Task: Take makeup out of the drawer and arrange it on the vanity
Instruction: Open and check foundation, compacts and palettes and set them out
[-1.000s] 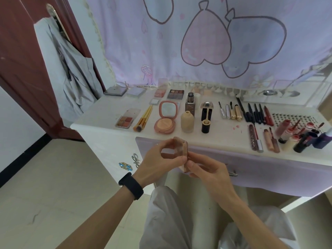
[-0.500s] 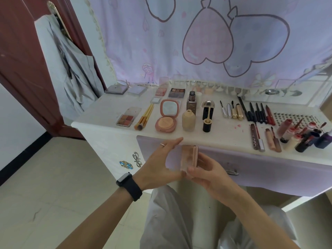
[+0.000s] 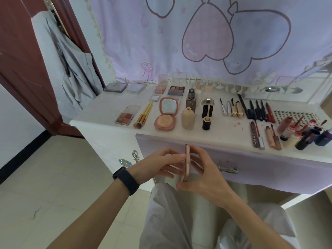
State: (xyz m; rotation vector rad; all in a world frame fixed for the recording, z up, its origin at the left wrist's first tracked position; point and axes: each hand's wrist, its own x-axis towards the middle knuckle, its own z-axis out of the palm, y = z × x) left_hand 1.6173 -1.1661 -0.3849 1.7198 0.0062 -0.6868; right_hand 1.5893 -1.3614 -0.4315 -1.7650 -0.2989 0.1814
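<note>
Compact [image 3: 187, 163], slim pink slab, edge-on in right hand [image 3: 204, 178], left hand [image 3: 158, 166] touching

1. Slim rose-gold case [image 3: 187, 164], apparently closed, held edge-on and nearly upright just in front of the drawer; gripped by right hand [image 3: 204, 178], with left hand [image 3: 158, 168] fingertips against its left face.
2. Lilac drawer [image 3: 269, 168] with metal handle, under the worktop's near edge.
3. Laid in rows on the white worktop [image 3: 107, 108]: eyeshadow palette [image 3: 124, 118] and brushes [image 3: 143, 115] left, open round compact [image 3: 166, 115] and beige bottle [image 3: 188, 118] centre, pencils [image 3: 256, 112] and lip glosses [image 3: 285, 130] right.
</note>
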